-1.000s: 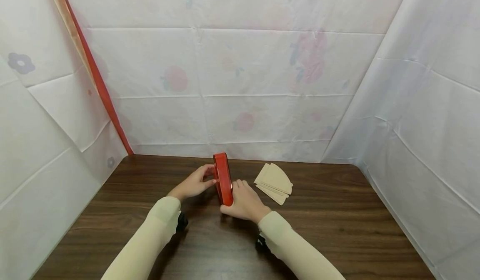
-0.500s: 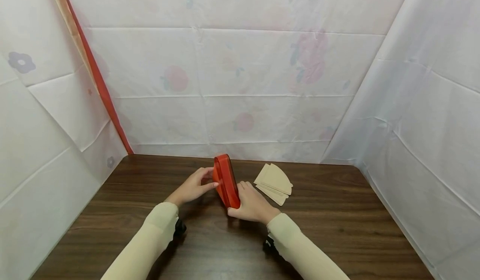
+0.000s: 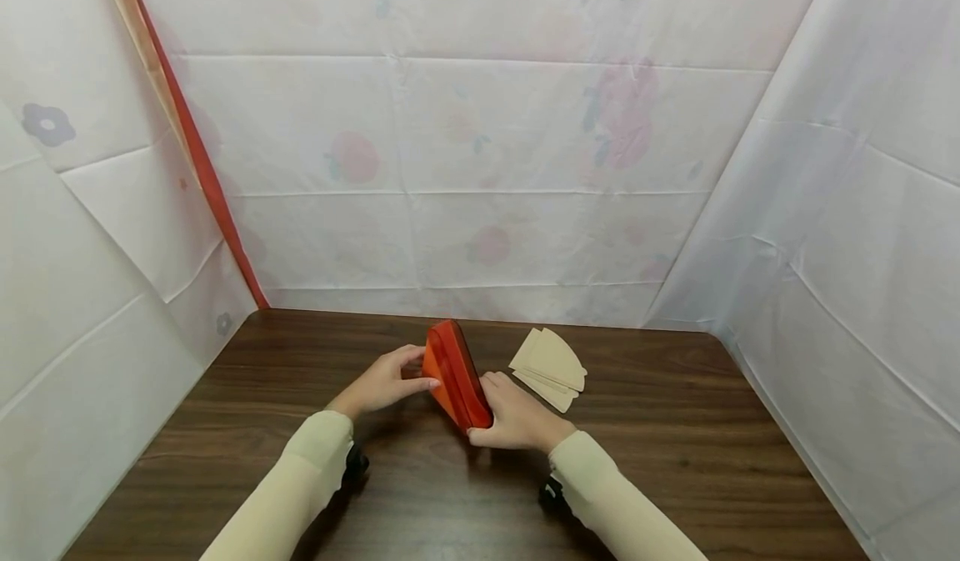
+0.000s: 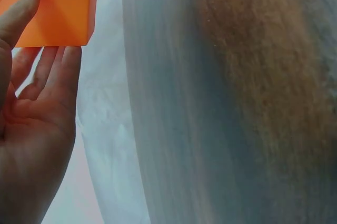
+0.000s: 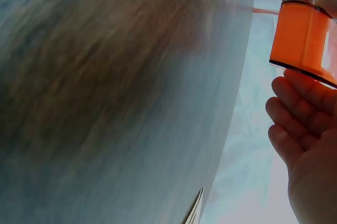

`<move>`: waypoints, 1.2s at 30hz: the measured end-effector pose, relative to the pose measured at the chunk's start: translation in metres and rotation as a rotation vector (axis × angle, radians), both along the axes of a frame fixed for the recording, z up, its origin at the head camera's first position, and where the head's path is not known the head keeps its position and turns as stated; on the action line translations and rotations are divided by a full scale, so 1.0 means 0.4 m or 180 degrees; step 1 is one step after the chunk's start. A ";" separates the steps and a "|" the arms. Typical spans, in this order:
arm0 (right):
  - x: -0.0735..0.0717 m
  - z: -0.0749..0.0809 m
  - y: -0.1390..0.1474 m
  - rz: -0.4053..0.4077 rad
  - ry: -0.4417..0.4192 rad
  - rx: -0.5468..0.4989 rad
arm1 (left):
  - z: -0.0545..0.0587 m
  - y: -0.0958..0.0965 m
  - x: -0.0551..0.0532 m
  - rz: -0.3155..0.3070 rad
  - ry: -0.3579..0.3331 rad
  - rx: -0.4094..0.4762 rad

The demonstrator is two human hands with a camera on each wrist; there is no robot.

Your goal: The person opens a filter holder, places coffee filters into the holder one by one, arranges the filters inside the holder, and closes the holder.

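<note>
A red-orange box (image 3: 455,378) with dark edging stands tilted above the table, between both hands, its top leaning left in the head view. My left hand (image 3: 378,386) holds its left side; in the left wrist view the thumb (image 4: 23,11) lies on a plain orange face and the fingers go behind the lower edge. The right hand (image 3: 517,415) grips the lower right end, thumb at the near side and fingers over the far side. The right wrist view shows the box (image 5: 297,37) with black rims. Its contents are hidden.
Several tan fan-shaped pieces (image 3: 551,361) lie overlapped on the dark wooden table (image 3: 675,444), right of the box. White printed sheets (image 3: 450,236) rise behind the table and at both sides. A red strip (image 3: 206,173) runs down the left corner.
The box has turned and tilted, its lower end swinging right and toward the person, so more of its orange left face shows. The right hand moved right with it; the left shifted slightly nearer.
</note>
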State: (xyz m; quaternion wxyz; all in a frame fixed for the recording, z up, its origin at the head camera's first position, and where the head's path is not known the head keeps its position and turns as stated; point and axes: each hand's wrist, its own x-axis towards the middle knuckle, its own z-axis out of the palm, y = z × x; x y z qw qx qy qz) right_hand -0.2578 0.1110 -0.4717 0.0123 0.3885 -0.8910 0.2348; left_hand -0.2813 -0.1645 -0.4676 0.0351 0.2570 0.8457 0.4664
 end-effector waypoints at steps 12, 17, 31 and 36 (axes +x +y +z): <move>0.008 -0.002 0.029 0.0164 -0.0147 -0.0042 | -0.012 0.012 0.029 -0.0026 -0.0093 0.0157; 0.013 -0.004 0.039 0.0176 -0.0191 -0.0017 | -0.014 0.016 0.040 -0.0057 -0.0104 0.0203; 0.010 -0.004 0.073 0.0204 -0.0095 -0.0139 | 0.000 0.043 0.078 0.0177 -0.0028 0.0097; 0.016 -0.003 0.079 0.0213 -0.0111 -0.0125 | 0.001 0.052 0.095 0.0230 -0.0090 0.0113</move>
